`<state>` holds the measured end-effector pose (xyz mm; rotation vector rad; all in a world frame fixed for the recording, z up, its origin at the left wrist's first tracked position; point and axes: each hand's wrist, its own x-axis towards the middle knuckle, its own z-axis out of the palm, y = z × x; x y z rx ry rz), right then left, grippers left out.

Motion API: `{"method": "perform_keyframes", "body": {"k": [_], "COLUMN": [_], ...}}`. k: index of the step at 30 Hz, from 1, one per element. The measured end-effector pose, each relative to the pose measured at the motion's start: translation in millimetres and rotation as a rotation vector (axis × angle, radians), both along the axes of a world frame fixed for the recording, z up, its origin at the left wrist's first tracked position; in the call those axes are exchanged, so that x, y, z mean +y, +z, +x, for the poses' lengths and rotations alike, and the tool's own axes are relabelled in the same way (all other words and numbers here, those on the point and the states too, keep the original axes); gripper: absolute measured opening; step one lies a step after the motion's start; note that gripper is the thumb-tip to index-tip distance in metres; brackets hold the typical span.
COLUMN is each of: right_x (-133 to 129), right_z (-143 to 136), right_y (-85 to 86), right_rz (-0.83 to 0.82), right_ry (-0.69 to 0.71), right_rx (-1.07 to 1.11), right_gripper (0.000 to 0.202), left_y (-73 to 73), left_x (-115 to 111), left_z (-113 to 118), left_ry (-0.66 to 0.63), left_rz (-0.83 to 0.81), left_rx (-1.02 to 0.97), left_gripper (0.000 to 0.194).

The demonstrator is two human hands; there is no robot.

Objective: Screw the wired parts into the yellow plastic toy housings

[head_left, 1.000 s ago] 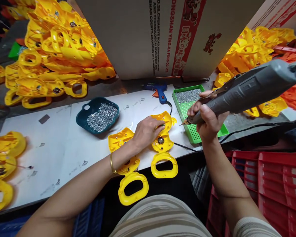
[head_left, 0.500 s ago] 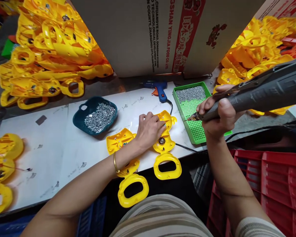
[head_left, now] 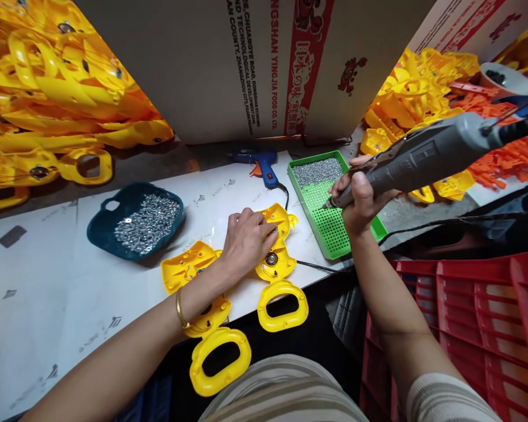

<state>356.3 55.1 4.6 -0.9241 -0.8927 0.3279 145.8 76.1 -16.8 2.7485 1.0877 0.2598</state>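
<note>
My left hand (head_left: 249, 241) is over a yellow plastic shell half (head_left: 276, 265) with a ring handle, its curled fingers gripping the upper part. What lies under the fingertips is mostly hidden. A round metal-centred speaker-like part sits lower in that shell. In my right hand (head_left: 361, 202) is a grey electric screwdriver (head_left: 418, 155), pointing down and left, its tip above a green perforated tray (head_left: 330, 234). Small screws (head_left: 319, 171) fill the tray's far end. Under my left forearm, a second yellow shell half (head_left: 191, 264) lies partly covered.
A dark teal dish (head_left: 97, 225) of small metal parts stands on the left. A blue glue gun (head_left: 264, 164) lies behind the shells, before a large carton (head_left: 193, 88). Yellow shells (head_left: 57, 88) are piled left and right. A red crate (head_left: 462, 316) is at the lower right.
The view has swung right, so the bench things appear further left. The screwdriver tip has shifted slightly towards the screw end of the tray. My left hand stays on the shell.
</note>
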Motion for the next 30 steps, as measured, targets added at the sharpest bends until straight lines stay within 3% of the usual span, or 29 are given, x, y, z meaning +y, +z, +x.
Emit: {"method": "perform_keyframes", "body": {"k": [20,26,30], "right_x": [14.5,14.8,4.9], "right_z": [-2.7,-3.3,-6.7], "right_y": [-9.6,-6.9,4.3], "right_rz": [0.008,-0.017,-0.007], "right_ry": [0.024,0.02,0.031], "right_rx": [0.031,0.009,-0.038], "right_gripper": [0.027,0.03,0.024], "left_y": [-1.2,1.3,1.9], "left_x": [2.1,2.0,1.2], "left_z": [-1.2,-0.4,1.3], "left_ry": [-0.02,-0.015,-0.005], "left_rz": [-0.017,-0.054,-0.068], "left_rx": [-0.022,-0.015,0.007], "left_gripper": [0.022,0.022,0.024]}}
